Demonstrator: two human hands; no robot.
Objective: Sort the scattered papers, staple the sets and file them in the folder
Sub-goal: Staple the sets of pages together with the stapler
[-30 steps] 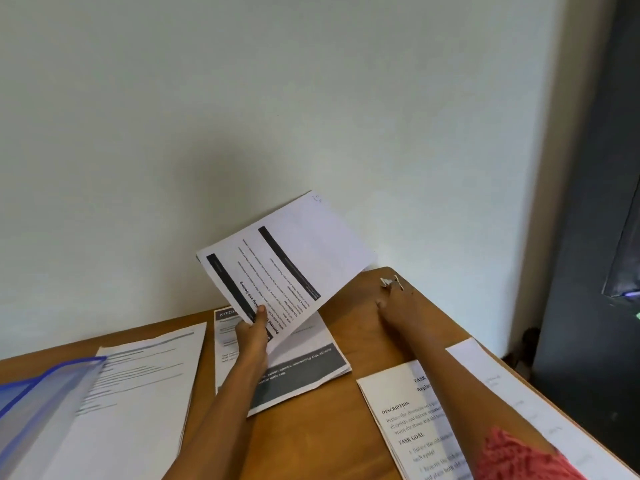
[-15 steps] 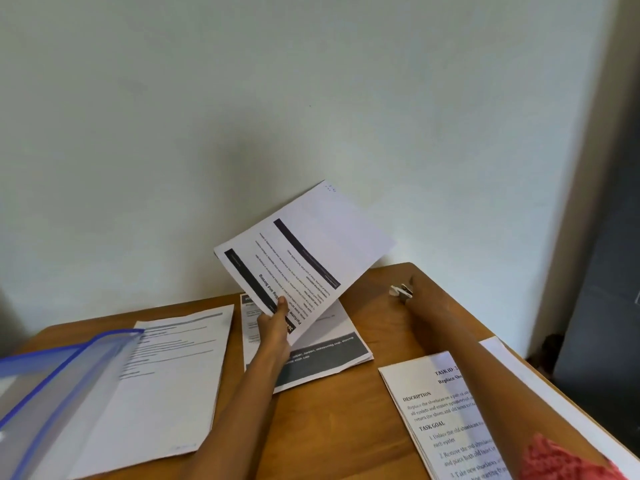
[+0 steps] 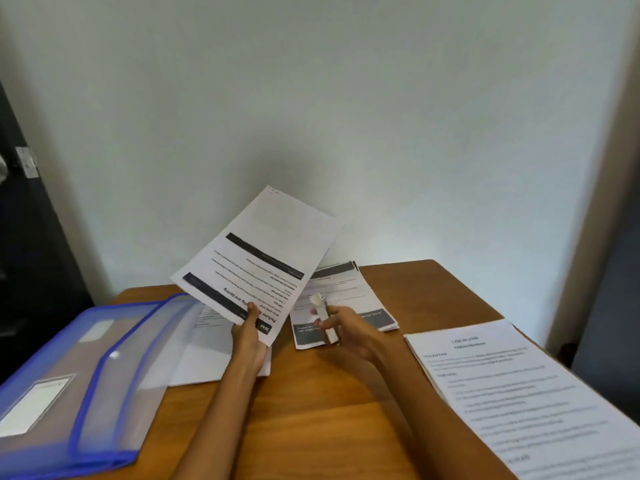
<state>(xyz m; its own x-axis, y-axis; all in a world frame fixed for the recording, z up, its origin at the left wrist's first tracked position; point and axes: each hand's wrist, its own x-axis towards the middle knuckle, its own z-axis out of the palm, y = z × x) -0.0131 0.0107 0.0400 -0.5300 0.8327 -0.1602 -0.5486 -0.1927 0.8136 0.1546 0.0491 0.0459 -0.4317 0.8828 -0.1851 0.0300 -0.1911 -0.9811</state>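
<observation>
hands (image 3: 247, 336) above bare table (image 3: 311, 410) centre

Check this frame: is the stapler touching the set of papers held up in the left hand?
Apart. The head view shows the stapler gripped in the right hand, with a clear gap to the raised papers held by the left hand.

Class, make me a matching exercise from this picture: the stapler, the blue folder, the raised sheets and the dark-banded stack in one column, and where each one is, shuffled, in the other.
Things:
1. stapler
2. blue folder
3. raised sheets
4. dark-banded stack

Places:
A. lying on the table's left side
B. held in the left hand
C. held in the right hand
D. lying at the table's back, behind the hands

Pairs: 1-C, 2-A, 3-B, 4-D
</observation>
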